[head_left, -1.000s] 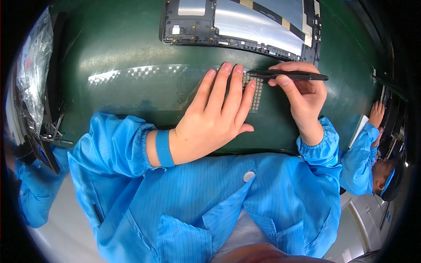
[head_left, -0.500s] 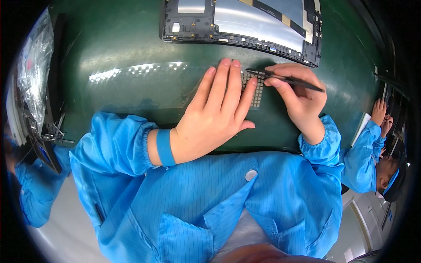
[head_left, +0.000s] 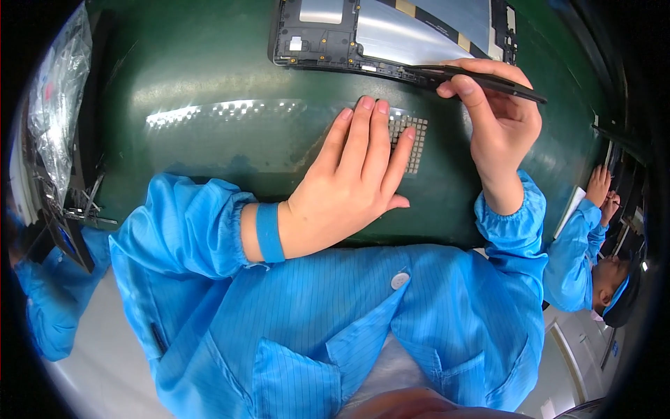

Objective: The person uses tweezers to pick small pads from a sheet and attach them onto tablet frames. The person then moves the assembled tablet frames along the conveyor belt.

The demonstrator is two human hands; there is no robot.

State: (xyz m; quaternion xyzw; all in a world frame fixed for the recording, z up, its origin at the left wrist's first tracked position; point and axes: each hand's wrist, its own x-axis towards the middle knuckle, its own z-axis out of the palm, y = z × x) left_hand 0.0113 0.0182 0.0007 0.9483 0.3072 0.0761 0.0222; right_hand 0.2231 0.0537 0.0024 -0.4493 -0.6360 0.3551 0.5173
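Fingers of the right hand (head_left: 506,129) pinch black tweezers (head_left: 516,89) narrowly, its tips reaching the framed panel (head_left: 419,35) toward ten o'clock; whether they grip something, I cannot tell. Left hand (head_left: 345,185) lies flat, fingers slightly spread, partly covering the pad sheet (head_left: 419,143) at two o'clock, which seems thin, light, bendable, best lifted by one edge

The tweezers (head_left: 493,82) were black, the squares (head_left: 420,143) a pale beige grid, the table (head_left: 209,66) dark green. The frame (head_left: 314,52) was black, its panel (head_left: 399,36) silver, the jacket (head_left: 300,297) bright blue with thin dark stripes.
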